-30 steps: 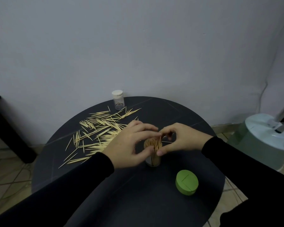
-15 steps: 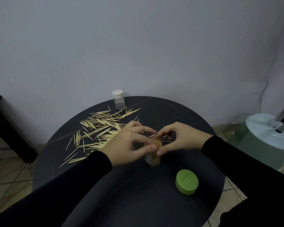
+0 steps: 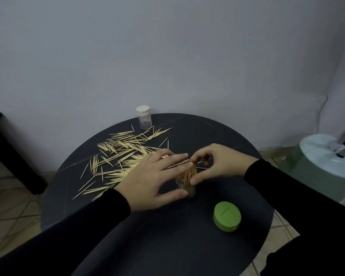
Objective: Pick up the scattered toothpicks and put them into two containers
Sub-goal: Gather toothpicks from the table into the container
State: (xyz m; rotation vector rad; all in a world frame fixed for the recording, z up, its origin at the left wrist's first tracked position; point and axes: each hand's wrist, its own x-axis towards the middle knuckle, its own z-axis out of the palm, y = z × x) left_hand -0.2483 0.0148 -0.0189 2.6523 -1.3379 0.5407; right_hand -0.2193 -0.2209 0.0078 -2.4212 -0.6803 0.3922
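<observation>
A clear jar [image 3: 188, 187] packed with upright toothpicks stands mid-table. My right hand [image 3: 219, 163] holds it near the rim, with the thumb on its right side and the fingers curled behind the top. My left hand [image 3: 153, 181] lies just left of it. Its fingers stretch flat past the rim and its thumb is beside the jar's base. Scattered toothpicks [image 3: 126, 154] cover the table's left and back. Part of the pile is hidden under my left hand. A second clear container with a white cap [image 3: 144, 120] stands at the far edge, holding a few toothpicks.
A green round lid [image 3: 227, 217] lies on the round black table [image 3: 167, 246] to the front right of the jar. A pale green and white appliance [image 3: 325, 164] stands on the floor to the right. Dark furniture [image 3: 6, 148] is at the left, and the wall is close behind.
My left hand has opened from a pinch over the jar's top, and its fingers now lie spread and straight. My right hand has stayed at the jar.
</observation>
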